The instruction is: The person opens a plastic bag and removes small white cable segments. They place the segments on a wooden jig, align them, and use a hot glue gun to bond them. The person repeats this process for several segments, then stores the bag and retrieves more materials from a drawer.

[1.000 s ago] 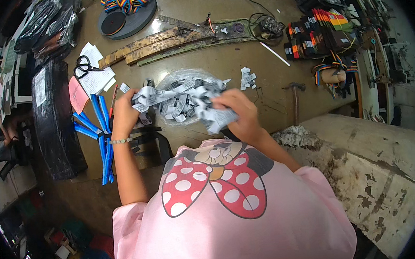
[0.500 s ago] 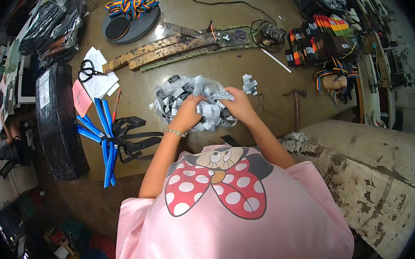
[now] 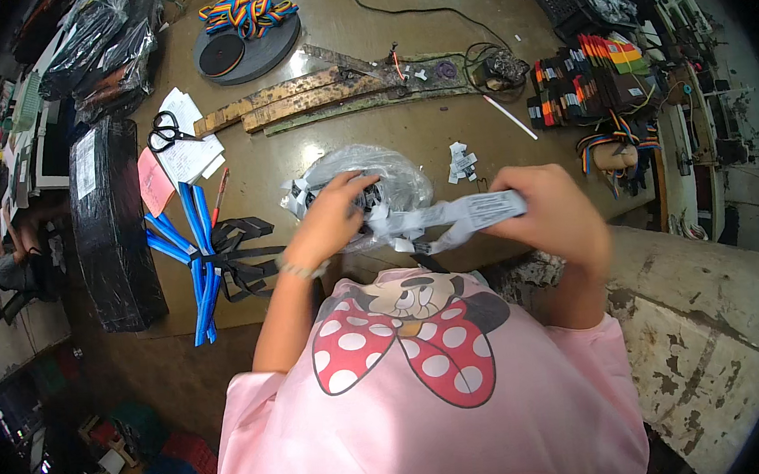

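Note:
A clear plastic bag (image 3: pixel 382 156) of small white and black printed labels lies in front of me on the table. Over its near left part is my left hand (image 3: pixel 327 225), fingers stretched and apart, touching the bag and the labels. My right hand (image 3: pixel 560 214), off to the right of the bag, is closed on the end of a whitish label strip (image 3: pixel 449 217). The strip stretches level from the bag to that hand, with a second length hanging just below it. The right fingertips are partly hidden behind the strip.
Loose labels (image 3: pixel 461 163) lie behind the strip. Blue and black straps (image 3: pixel 199 260), scissors (image 3: pixel 166 132), papers (image 3: pixel 184 154) and a black wrapped parcel (image 3: pixel 111 222) are on the left. A wooden bar (image 3: pixel 315 95) crosses behind; stacked dark and orange straps (image 3: pixel 577 83) stand at right.
My right hand has moved right and nearer to me, drawing the label strip out of the bag. My left hand has shifted slightly left, its fingers now more spread.

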Motion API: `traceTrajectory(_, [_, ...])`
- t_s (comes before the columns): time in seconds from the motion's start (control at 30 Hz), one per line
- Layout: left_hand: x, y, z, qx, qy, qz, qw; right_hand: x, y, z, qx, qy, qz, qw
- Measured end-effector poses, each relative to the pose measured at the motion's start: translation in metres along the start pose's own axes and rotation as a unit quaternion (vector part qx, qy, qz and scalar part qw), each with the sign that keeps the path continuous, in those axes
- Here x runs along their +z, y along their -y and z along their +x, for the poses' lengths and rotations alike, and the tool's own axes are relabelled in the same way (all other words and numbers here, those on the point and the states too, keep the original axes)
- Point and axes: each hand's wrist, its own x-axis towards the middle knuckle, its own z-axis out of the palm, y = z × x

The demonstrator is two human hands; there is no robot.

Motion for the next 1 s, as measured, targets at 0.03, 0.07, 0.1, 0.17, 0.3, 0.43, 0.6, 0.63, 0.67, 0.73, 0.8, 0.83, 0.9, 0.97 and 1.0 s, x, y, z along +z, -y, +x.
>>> traceTrajectory(0.03, [-0.013,0.001,-0.012,-0.113,-0.01,-0.082,0.99,-0.01,0.002,-0.005,-0.007,-0.001,0.045,0.999])
traceTrajectory(0.07, [-0.023,0.006,-0.021,-0.172,-0.043,-0.17,0.969,-0.017,0.004,-0.008,-0.028,-0.005,0.094,0.995])
traceTrajectory(0.1, [-0.028,0.013,-0.027,-0.146,-0.167,-0.034,0.974,-0.021,0.006,-0.009,-0.028,-0.002,0.149,0.988])
traceTrajectory(0.17, [-0.03,0.036,-0.026,-0.111,-0.285,0.171,0.937,-0.025,0.012,-0.009,-0.055,-0.005,0.266,0.962])
traceTrajectory(0.3, [-0.028,0.056,-0.028,-0.369,-0.138,-0.172,0.903,-0.03,0.019,-0.006,-0.155,0.012,0.552,0.819])
traceTrajectory(0.43, [-0.032,0.021,-0.03,-0.2,-0.268,0.063,0.94,-0.045,0.021,-0.008,-0.139,-0.062,0.518,0.842])
traceTrajectory(0.6, [-0.006,-0.041,0.001,-0.054,-0.138,-0.086,0.985,-0.062,0.035,-0.016,-0.106,-0.083,0.388,0.912])
traceTrajectory(0.63, [-0.007,-0.049,0.009,-0.04,-0.056,-0.021,0.997,-0.064,0.04,-0.017,-0.099,-0.085,0.349,0.928])
traceTrajectory(0.67, [-0.011,-0.057,0.012,-0.03,-0.077,-0.067,0.994,-0.066,0.046,-0.02,-0.091,-0.088,0.309,0.942])
traceTrajectory(0.73, [-0.025,-0.075,0.024,-0.037,-0.114,-0.212,0.97,-0.069,0.058,-0.024,-0.102,-0.137,0.233,0.957])
traceTrajectory(0.8, [-0.047,-0.096,0.033,0.071,-0.136,-0.226,0.962,-0.07,0.067,-0.019,-0.157,-0.108,0.142,0.971])
traceTrajectory(0.83, [-0.056,-0.109,0.038,0.119,-0.139,-0.18,0.967,-0.069,0.068,-0.014,-0.171,-0.091,0.109,0.975])
traceTrajectory(0.9, [-0.059,-0.14,0.047,0.148,-0.097,-0.276,0.945,-0.06,0.066,0.007,-0.176,-0.055,0.084,0.979])
traceTrajectory(0.97, [-0.063,-0.157,0.054,0.08,-0.045,-0.337,0.937,-0.055,0.058,0.021,-0.172,-0.031,0.058,0.983])
traceTrajectory(1.0, [-0.066,-0.159,0.058,0.023,-0.003,-0.326,0.945,-0.054,0.051,0.023,-0.137,-0.002,0.102,0.985])
